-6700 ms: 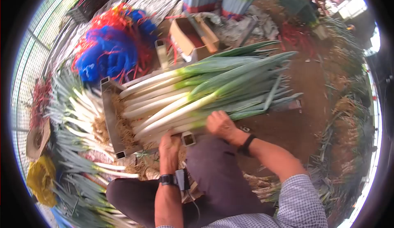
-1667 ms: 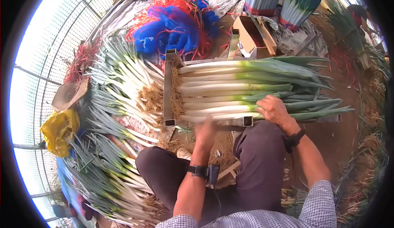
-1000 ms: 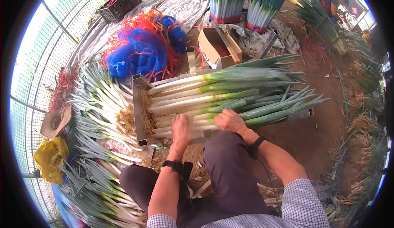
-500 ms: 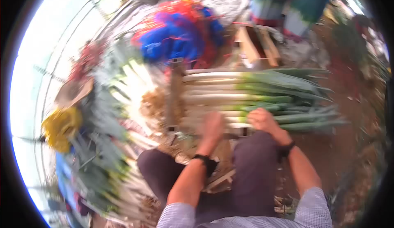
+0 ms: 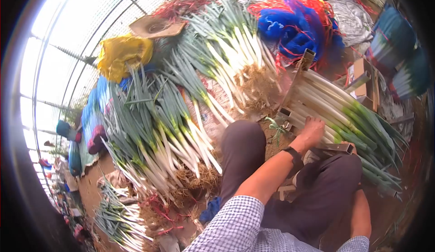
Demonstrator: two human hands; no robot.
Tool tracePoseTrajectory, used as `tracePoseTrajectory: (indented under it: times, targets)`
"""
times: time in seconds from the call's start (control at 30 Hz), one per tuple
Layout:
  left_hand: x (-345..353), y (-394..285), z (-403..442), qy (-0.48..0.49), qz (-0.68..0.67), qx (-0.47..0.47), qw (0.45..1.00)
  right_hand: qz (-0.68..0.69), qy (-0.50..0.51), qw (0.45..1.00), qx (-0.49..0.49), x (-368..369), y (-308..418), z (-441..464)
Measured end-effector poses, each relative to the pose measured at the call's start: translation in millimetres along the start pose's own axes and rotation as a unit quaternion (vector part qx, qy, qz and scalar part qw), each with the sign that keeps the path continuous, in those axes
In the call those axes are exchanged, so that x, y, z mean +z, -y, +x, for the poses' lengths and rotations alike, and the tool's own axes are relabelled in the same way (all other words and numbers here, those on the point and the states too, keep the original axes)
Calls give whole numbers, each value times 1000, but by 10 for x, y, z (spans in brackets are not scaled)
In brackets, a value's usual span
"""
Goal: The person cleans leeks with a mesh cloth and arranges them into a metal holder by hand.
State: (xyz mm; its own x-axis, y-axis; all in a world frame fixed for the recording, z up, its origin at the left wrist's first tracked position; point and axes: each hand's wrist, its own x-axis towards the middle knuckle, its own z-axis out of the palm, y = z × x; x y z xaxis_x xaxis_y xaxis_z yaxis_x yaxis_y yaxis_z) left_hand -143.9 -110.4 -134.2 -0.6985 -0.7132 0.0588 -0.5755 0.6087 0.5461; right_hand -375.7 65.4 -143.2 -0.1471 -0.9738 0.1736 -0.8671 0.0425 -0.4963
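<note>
Long leeks (image 5: 333, 95), white at one end and green at the other, lie side by side in a metal frame (image 5: 292, 88) ahead of my knees. My left hand (image 5: 311, 132) is on the white stalks at the near side, its fingers bent and closed over them. Most of my right hand (image 5: 349, 146) is hidden by my knee and a square metal bar (image 5: 336, 148). It is close to the green part of the leeks, and its fingers do not show well enough to read.
Loose leeks with roots lie left of my knees in a large pile (image 5: 158, 134) and a farther pile (image 5: 235, 57). Beyond are blue netting (image 5: 290, 29), a yellow bag (image 5: 124, 54) and a straw hat (image 5: 156, 26). Wrapped bundles (image 5: 394, 43) and a cardboard box (image 5: 360, 77) stand at right.
My view has turned left, so the frame and leeks appear farther right and the loose piles show more fully. My left hand stays at the leeks; my right hand is now mostly hidden.
</note>
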Motion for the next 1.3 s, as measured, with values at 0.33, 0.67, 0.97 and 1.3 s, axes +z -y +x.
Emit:
tracePoseTrajectory:
  times: [0.33,0.67,0.97,1.3]
  targets:
    - [-3609,332,-1897,137,-182,-204,952,-141,-6,982,-123,-77,-188,42]
    - [-1354,2441,-3816,-246,-382,-636,624,-207,6,960,-191,13,-438,35]
    - [-722,2534,-3889,-123,-47,-661,739,-225,25,951,-209,60,-600,-90]
    - [-605,2727,-3996,-107,-118,-698,699,-217,30,956,-196,-35,-410,-41]
